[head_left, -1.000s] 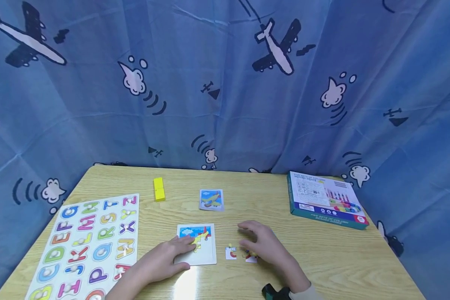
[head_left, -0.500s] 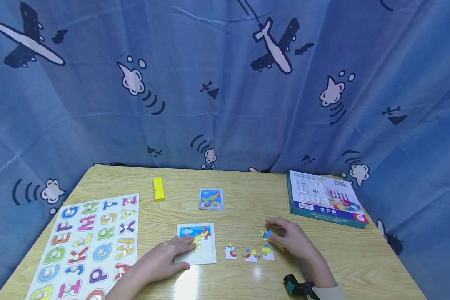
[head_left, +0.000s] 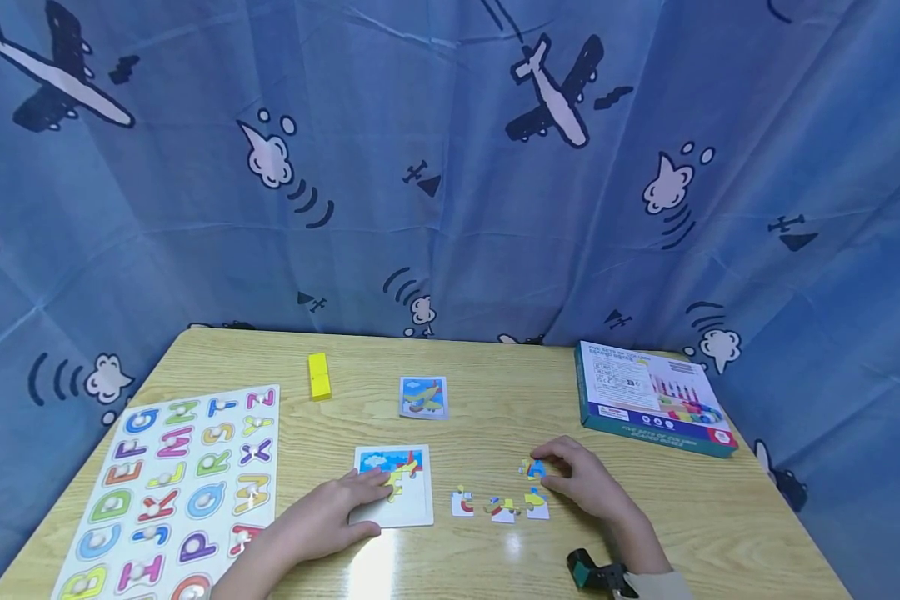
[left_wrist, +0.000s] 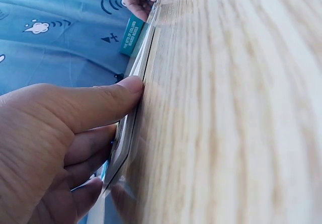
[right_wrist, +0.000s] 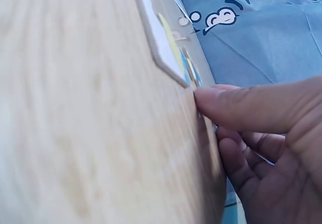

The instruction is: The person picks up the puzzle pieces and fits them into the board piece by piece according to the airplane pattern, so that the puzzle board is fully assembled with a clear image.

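Note:
My left hand (head_left: pixel 339 514) rests over the left side of a small puzzle board (head_left: pixel 412 512), partly filled with a plane picture; its fingers lie nearly straight. The left wrist view puts that thumb (left_wrist: pixel 132 85) along the board's edge. To the right, my right hand (head_left: pixel 581 475) has thumb and index finger at either side of a blue puzzle piece (head_left: pixel 537 470), pinching it low at the table. A yellow-and-orange piece (head_left: pixel 525 467) lies against its left. Nearer me are loose pieces: one with a red curve (head_left: pixel 462 505), one yellow and red (head_left: pixel 503 511), one yellow and white (head_left: pixel 537 505).
Beyond the board lies a plane picture card (head_left: pixel 423 397). A yellow block (head_left: pixel 318 377) is at the back left, and a large alphabet peg board (head_left: pixel 172 492) fills the left side. A flat box (head_left: pixel 652 400) lies at the back right, before a blue curtain (head_left: pixel 450 167).
My right hand has moved right, away from the nearer loose pieces, to the blue piece, which has turned slightly between its fingers. The left hand stays on the board.

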Motion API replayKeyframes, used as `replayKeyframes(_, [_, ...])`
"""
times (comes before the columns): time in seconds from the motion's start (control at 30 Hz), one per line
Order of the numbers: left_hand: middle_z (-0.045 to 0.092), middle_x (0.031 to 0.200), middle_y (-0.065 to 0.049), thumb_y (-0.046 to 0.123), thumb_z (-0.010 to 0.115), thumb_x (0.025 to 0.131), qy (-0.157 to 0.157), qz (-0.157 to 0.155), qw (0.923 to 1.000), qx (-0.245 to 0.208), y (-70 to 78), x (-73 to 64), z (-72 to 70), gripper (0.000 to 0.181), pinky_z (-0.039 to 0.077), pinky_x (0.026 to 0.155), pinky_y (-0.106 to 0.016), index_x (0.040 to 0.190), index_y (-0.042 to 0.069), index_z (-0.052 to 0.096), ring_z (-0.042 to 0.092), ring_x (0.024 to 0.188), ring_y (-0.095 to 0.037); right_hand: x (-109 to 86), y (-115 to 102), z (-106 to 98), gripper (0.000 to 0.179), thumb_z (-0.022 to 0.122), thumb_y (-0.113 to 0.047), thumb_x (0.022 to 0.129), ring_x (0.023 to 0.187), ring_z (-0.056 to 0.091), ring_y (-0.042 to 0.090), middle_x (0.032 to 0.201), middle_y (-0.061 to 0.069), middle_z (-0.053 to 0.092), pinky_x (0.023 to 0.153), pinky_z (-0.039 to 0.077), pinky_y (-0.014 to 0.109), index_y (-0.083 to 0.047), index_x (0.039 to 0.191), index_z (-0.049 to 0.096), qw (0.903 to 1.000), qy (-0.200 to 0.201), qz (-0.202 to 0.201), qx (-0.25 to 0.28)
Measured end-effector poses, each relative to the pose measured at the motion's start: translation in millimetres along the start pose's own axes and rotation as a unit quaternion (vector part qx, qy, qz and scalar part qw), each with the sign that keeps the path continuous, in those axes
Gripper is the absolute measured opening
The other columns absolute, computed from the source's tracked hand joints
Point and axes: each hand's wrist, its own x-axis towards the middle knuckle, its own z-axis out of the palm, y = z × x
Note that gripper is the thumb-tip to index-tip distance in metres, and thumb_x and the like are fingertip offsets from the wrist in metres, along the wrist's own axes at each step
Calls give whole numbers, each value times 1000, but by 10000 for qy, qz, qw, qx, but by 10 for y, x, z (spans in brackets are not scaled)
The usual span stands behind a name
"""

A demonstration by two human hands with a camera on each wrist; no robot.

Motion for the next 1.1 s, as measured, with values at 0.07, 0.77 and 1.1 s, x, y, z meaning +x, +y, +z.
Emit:
replayKeyframes(0.07, [51,141,-6,37,66,87,0,-5,10000,0,5,1,-4,50,39,107,-47,129,11,60,46,132,-26,3,0,7,26,68,-5,84,99,53,16,114,1,60,81,46,24,-14,109,67,10000,12,65,4])
replayKeyframes(0.77, [52,140,-5,35,66,87,-28,-25,10000,-88,16,5,-10,49,38,107,-47,129,11,60,46,132,-24,31,-225,125,26,72,-9,82,83,55,11,94,-1,60,70,49,19,-8,108,66,9997,212,-85,129])
replayKeyframes(1.1, [52,140,-5,36,66,87,2,61,10000,-35,5,9,1,49,38,108,-46,128,10,61,46,132,-22,35,-448,291,25,73,-14,82,85,57,12,95,-1,60,75,55,20,-10,107,67,9970,305,-497,506])
